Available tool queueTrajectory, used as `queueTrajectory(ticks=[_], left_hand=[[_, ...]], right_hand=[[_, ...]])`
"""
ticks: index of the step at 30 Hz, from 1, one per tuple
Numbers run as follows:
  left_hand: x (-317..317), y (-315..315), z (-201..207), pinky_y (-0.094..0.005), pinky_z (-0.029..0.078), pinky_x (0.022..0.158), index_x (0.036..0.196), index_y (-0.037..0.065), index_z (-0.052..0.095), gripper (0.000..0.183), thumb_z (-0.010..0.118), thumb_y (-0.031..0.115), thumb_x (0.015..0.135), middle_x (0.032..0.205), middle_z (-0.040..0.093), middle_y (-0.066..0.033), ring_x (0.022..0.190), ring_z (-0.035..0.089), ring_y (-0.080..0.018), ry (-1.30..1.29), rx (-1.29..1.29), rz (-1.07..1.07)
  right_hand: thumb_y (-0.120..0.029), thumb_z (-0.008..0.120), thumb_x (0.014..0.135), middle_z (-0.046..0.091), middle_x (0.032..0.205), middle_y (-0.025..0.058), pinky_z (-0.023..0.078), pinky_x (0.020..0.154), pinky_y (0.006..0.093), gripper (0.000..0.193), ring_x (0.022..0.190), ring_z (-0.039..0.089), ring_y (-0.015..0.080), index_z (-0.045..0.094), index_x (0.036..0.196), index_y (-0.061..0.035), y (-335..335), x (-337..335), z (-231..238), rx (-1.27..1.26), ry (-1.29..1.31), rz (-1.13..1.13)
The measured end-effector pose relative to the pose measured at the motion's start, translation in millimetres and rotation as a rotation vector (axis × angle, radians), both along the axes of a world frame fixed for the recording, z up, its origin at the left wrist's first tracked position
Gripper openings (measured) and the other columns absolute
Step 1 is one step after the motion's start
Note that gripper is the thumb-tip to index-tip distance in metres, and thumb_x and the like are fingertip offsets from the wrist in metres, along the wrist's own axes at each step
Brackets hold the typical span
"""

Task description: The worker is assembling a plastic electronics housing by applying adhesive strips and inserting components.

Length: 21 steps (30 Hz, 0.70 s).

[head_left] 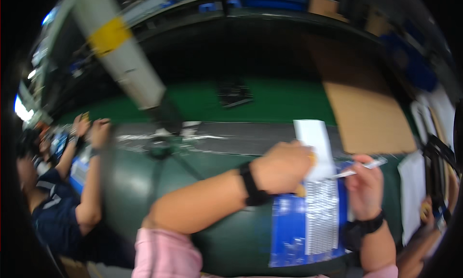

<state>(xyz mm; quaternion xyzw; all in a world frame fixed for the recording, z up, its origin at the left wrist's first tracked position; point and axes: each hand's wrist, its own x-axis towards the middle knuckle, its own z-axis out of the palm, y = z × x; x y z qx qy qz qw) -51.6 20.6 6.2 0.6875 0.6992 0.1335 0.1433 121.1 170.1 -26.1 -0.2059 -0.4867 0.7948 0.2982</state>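
Observation:
My right hand (365,187) is closed round a slim pale tool (370,165), tweezers-like or pen-like, its thin end pointing left. That end meets the lower edge of a white paper strip (313,135). My left hand (284,168) lies curled against the strip's left side, with yellow at its fingertips; blur hides what the fingers pinch. Below both hands, a sheet with rows of small silvery pieces (322,220) rests on a shiny blue plastic piece (289,230). Dark bands circle both my wrists.
A brown cardboard sheet (369,114) lies beyond my right hand. Past the grey table edge runs a green surface with a small black object (234,93). A white post with a yellow band (111,37) stands left. Co-workers sit at left (55,205) and far right (424,244).

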Motion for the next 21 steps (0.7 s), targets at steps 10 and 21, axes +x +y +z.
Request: queueTrajectory(ticks=[10, 21], left_hand=[[-1.8, -4.0, -2.0, -0.0374, 0.044, 0.077, 0.089, -0.002, 0.063, 0.043, 0.077, 0.023, 0.056, 0.096, 0.057, -0.0098, 0.095, 0.051, -0.0246, 0.084, -0.013, 0.067], [0.0, 5.2, 6.1, -0.0342, 0.05, 0.063, 0.074, 0.005, 0.068, 0.034, 0.079, 0.029, 0.053, 0.073, 0.064, -0.0093, 0.073, 0.064, -0.0239, 0.211, -0.076, -0.021]], right_hand=[[-0.006, 0.05, 0.085, 0.057, 0.069, 0.0114, 0.033, 0.04, 0.0185, 0.018, 0.049, 0.044, 0.0083, 0.05, 0.102, 0.0013, 5.9, -7.0, -3.8, -0.034, 0.071, 0.047], [-0.013, 0.048, 0.09, 0.058, 0.076, 0.013, 0.034, 0.038, 0.0168, 0.015, 0.048, 0.042, 0.008, 0.046, 0.101, -0.003, 60.8, 12.1, -27.2, -0.162, 0.264, 0.437]])
